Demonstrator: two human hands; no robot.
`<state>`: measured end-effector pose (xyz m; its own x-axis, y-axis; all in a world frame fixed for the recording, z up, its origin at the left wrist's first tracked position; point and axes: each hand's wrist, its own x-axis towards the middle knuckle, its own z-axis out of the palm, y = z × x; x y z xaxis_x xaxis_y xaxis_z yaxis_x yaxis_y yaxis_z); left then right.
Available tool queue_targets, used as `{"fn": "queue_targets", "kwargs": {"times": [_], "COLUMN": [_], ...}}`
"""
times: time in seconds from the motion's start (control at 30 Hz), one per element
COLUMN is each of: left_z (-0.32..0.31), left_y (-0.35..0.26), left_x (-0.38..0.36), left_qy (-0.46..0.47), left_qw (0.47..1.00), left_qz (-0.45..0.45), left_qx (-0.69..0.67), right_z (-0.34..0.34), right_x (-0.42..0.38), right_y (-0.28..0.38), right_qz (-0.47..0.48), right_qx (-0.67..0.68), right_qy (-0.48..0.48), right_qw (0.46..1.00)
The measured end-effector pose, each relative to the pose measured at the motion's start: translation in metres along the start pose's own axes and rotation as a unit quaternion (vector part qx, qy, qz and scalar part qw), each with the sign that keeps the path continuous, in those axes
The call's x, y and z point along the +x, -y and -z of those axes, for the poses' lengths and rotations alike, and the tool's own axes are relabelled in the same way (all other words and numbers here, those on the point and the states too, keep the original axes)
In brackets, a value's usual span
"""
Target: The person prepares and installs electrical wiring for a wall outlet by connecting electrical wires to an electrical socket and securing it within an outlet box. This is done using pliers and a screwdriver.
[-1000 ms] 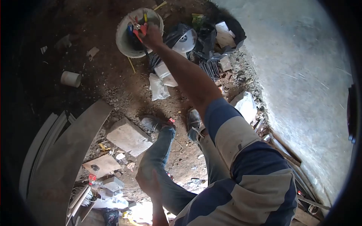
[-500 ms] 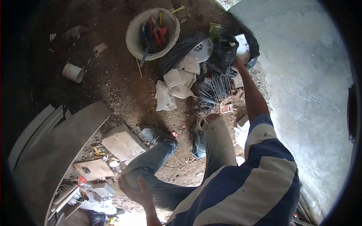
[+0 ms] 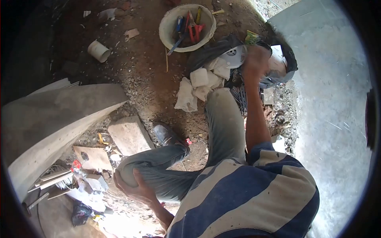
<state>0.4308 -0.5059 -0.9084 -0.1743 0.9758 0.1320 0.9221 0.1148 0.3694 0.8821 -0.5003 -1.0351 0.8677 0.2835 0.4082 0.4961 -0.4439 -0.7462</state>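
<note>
My right hand (image 3: 256, 61) is over the black plastic bag (image 3: 291, 55), between the white round disc (image 3: 234, 56) and the white box (image 3: 278, 55) in the bag. It is smeared by motion, so its fingers and anything in them cannot be made out. My left hand (image 3: 137, 188) rests on my bent left knee, fingers spread around it, holding no object. White packets (image 3: 202, 78) lie left of the disc. Metal rods (image 3: 239, 97) are partly hidden behind my right knee and forearm.
A bucket (image 3: 164, 35) with red-handled and blue-handled tools stands at the top. A stone block (image 3: 129, 135) lies by my left shoe. A curved panel (image 3: 59, 115) and scraps (image 3: 93, 158) are at left, a grey slab (image 3: 329, 79) at right.
The view has shifted, so most things appear further right. My right hand has moved left from the white box in the bag. My right knee now covers part of the metal rods.
</note>
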Motion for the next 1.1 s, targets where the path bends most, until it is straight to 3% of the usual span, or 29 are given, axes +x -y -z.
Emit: {"fn": "queue_targets", "kwargs": {"times": [0.03,0.07,0.13,0.17,0.23,0.27,0.33,0.37,0.4,0.43,0.47,0.53,0.6,0.67,0.73,0.77,0.83,0.97,1.0,1.03,1.1], "left_z": [0.004,0.007,0.008,0.012,0.020,0.025,0.029,0.036,0.034,0.031,0.029,0.018,-0.012,-0.029,-0.053,-0.061,-0.068,-0.044,-0.038,-0.033,-0.029], "left_y": [0.000,0.000,-0.003,-0.005,-0.004,-0.006,-0.023,-0.040,-0.049,-0.056,-0.064,-0.090,-0.099,-0.124,-0.131,-0.134,-0.137,-0.131,-0.128,-0.124,-0.120], "left_x": [-0.001,-0.002,-0.004,-0.003,0.003,0.005,0.017,0.021,0.028,0.035,0.042,0.057,0.071,0.072,0.069,0.065,0.060,0.076,0.078,0.081,0.086], "left_qy": [-0.007,0.000,-0.008,0.011,0.040,0.032,0.044,0.064,0.057,0.095,0.132,0.249,0.341,0.406,0.438,0.424,0.385,0.359,0.354,0.350,0.349], "left_qw": [1.000,1.000,1.000,0.999,0.998,0.999,0.984,0.980,0.981,0.970,0.951,0.904,0.856,0.784,0.706,0.711,0.602,0.564,0.570,0.540,0.503], "left_qz": [0.000,-0.020,-0.029,-0.022,-0.027,-0.029,0.018,0.038,0.036,-0.035,-0.103,-0.082,-0.060,0.042,0.109,0.111,0.036,0.088,0.088,0.075,0.054], "left_qx": [0.001,-0.001,-0.008,-0.028,-0.039,-0.032,-0.173,-0.185,-0.185,-0.223,-0.259,-0.339,-0.384,-0.468,-0.545,-0.550,-0.698,-0.739,-0.736,-0.761,-0.789], "right_z": [-0.019,-0.044,-0.106,-0.114,-0.127,-0.132,-0.144,-0.143,-0.137,-0.132,-0.129,-0.099,-0.059,-0.023,0.009,0.019,0.034,0.038,0.037,0.036,0.033], "right_x": [-0.011,-0.018,-0.046,-0.053,-0.067,-0.075,-0.075,-0.075,-0.077,-0.078,-0.076,-0.062,-0.055,-0.060,-0.070,-0.076,-0.087,-0.090,-0.086,-0.081,-0.072], "right_y": [-0.007,-0.014,-0.064,-0.068,-0.075,-0.079,-0.090,-0.094,-0.094,-0.085,-0.076,-0.034,0.030,0.095,0.137,0.153,0.177,0.205,0.208,0.213,0.227], "right_qz": [-0.009,-0.055,0.094,0.104,-0.027,-0.025,-0.126,-0.122,-0.152,-0.178,-0.169,0.052,0.110,0.217,0.377,0.385,0.482,0.404,0.331,0.258,0.207], "right_qx": [0.076,0.022,-0.201,-0.194,-0.233,-0.223,-0.182,-0.176,-0.079,0.018,0.023,0.013,0.093,0.212,0.228,0.238,0.248,0.385,0.392,0.394,0.395], "right_qy": [0.199,0.414,0.503,0.506,0.564,0.567,0.592,0.592,0.570,0.543,0.545,0.480,0.434,0.337,0.316,0.320,0.342,0.408,0.411,0.411,0.451], "right_qw": [0.977,0.908,0.835,0.834,0.792,0.793,0.775,0.777,0.803,0.821,0.821,0.876,0.889,0.891,0.840,0.832,0.768,0.722,0.753,0.781,0.773]}}
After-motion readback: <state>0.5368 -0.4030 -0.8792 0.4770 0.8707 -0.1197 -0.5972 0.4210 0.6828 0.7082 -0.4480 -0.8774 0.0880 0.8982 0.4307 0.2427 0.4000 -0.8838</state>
